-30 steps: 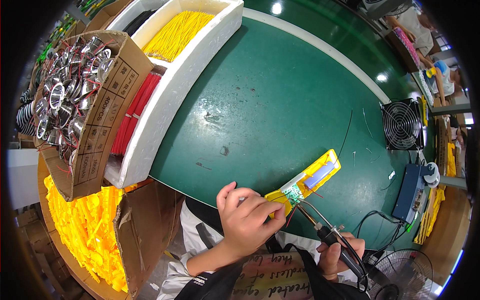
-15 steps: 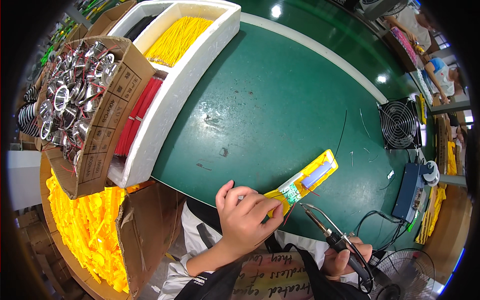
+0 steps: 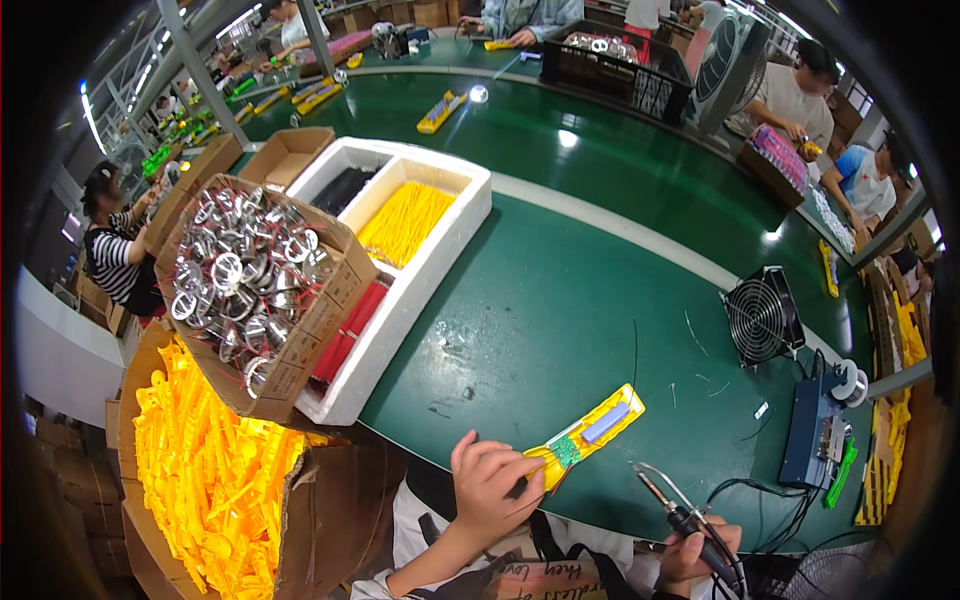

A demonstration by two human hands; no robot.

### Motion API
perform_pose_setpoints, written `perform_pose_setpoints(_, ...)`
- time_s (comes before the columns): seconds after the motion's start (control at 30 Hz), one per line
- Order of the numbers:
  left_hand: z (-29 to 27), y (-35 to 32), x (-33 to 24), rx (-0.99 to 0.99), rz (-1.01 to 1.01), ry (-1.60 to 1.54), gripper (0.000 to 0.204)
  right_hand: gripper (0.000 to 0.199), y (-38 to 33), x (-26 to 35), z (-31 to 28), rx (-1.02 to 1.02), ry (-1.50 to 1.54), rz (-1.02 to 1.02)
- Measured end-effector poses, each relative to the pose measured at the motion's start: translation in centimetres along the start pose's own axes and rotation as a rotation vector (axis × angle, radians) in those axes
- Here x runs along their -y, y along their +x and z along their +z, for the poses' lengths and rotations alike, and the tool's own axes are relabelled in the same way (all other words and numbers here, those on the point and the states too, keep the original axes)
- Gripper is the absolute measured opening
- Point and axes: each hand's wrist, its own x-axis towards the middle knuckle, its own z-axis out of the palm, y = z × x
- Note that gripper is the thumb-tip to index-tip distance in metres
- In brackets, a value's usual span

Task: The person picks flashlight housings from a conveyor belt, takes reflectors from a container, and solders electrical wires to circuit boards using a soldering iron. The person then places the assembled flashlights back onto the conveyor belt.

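Note:
A yellow plastic casing (image 3: pixel 620 397) lies slantwise near the table's front edge. Inside it sit a bluish-purple cylindrical battery (image 3: pixel 605 424) and a small green circuit board (image 3: pixel 566 452). My left hand (image 3: pixel 495 490) closes thumb and fingers on the casing's near end; the fingers hide part of that end. In my right hand (image 3: pixel 692 552) is a soldering iron (image 3: pixel 680 518) with a thin curved metal tube alongside. Its tip points up and left, apart from the board.
A white foam box (image 3: pixel 440 240) holds yellow, red and black wires. Beside it are a carton of silvery reflector cups (image 3: pixel 240 280) and one of yellow plastic parts (image 3: pixel 210 480). A small black fan (image 3: pixel 762 318) and blue soldering unit (image 3: pixel 812 430) stand right. Co-workers sit beyond the green belt (image 3: pixel 640 165).
My view has tilted up, bringing the belt and more co-workers in. The soldering iron's tip has drawn away from the board to the right. My left hand stays at the casing's near end.

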Motion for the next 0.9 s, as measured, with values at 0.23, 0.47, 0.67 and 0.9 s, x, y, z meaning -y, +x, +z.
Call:
perform_pose_setpoints(0.23, -1.4, 5.8, -2.6, 0.365, -0.092, -0.077, 0.043, 0.024, 6.9, -2.8, -2.0, -0.101, 0.25, -0.057)
perform_pose_setpoints(0.47, 0.4, 6.1, -3.9, 0.729, 0.033, 0.374, 0.043, 0.012, 10.8, -4.8, -0.8, -0.075, 0.322, 0.016)
perform_pose_setpoints(0.67, 0.5, 6.3, -4.1, 0.776, 0.065, 0.403, 0.042, 0.015, 10.3, -7.3, -1.7, -0.042, 0.099, -0.048)
perform_pose_setpoints(0.9, 0.2, 5.8, -5.4, 0.68, 0.03, 0.339, 0.052, 0.018, 11.1, -7.0, -1.4, -0.068, -0.034, -0.125)
